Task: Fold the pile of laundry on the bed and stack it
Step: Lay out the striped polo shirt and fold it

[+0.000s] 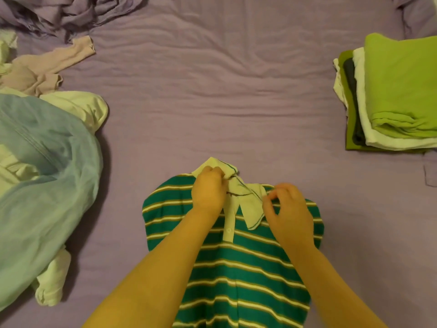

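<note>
Head view, left hand (208, 190) pinching striped polo (236, 268) collar; right hand (288, 214) beside it

Head-worn view, close above the bed (236, 79) (facing forward and down)

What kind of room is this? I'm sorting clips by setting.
Most likely a bedroom: a bed with a wrinkled purple sheet fills the view, with a stack of folded clothes on it and loose laundry still to fold.
</note>
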A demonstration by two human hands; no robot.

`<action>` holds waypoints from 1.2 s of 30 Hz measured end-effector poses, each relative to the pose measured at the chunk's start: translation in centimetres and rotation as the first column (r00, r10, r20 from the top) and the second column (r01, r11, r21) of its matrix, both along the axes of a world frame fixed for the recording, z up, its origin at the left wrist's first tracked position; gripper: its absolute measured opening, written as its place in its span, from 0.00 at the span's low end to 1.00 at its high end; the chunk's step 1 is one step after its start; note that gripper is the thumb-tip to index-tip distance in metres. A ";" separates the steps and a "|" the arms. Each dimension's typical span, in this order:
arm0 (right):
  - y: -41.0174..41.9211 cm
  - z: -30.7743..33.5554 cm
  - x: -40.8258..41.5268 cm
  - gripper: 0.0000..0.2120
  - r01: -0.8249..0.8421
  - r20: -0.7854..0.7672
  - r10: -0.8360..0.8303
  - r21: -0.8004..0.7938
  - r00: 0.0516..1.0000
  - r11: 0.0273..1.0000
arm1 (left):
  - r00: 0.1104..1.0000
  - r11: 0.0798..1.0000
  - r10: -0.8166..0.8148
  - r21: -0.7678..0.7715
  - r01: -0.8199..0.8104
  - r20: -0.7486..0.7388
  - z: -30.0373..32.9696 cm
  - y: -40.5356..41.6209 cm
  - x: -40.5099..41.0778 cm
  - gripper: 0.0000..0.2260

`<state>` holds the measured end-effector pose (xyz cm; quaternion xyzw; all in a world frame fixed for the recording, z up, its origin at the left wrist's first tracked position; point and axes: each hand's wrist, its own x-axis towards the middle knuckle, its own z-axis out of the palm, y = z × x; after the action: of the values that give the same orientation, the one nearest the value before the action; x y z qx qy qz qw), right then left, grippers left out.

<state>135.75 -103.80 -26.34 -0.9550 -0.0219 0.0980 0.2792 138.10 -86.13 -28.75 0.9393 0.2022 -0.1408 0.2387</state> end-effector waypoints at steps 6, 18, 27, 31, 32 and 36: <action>5.1 -0.7 4.2 0.27 -0.260 -0.194 0.264 0.046 0.945 0.965 | 0.709 0.393 0.664 -0.696 -0.601 -0.237 2.2 2.0 -1.9 0.03; 8.6 -1.9 9.1 0.16 -0.217 -0.524 0.463 0.464 0.714 0.859 | 0.727 0.209 0.590 -0.803 -0.558 -0.351 3.8 5.8 -2.5 0.06; 7.6 -0.6 10.9 0.10 0.077 -0.605 0.411 0.618 0.682 0.783 | 0.581 -0.025 0.607 -0.744 -0.668 -0.542 2.5 7.9 -4.0 0.06; 8.6 -1.9 10.9 0.05 0.188 -0.613 0.267 0.575 0.744 0.796 | 0.634 0.220 0.629 -0.679 -0.700 -0.450 2.3 7.9 -5.2 0.13; 8.6 -2.2 10.9 0.05 0.221 -0.624 0.245 0.573 0.742 0.790 | 0.656 0.278 0.621 -0.662 -0.696 -0.429 2.3 7.9 -5.6 0.14; 8.7 -2.8 11.0 0.08 0.214 -0.646 0.253 0.554 0.720 0.805 | 0.879 0.712 0.363 -0.516 -0.476 -0.309 3.3 7.3 -7.1 0.15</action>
<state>146.71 -95.08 -29.14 -0.7099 0.0441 0.4388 0.5491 130.98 -78.86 -25.47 0.7333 0.3796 -0.2236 0.5178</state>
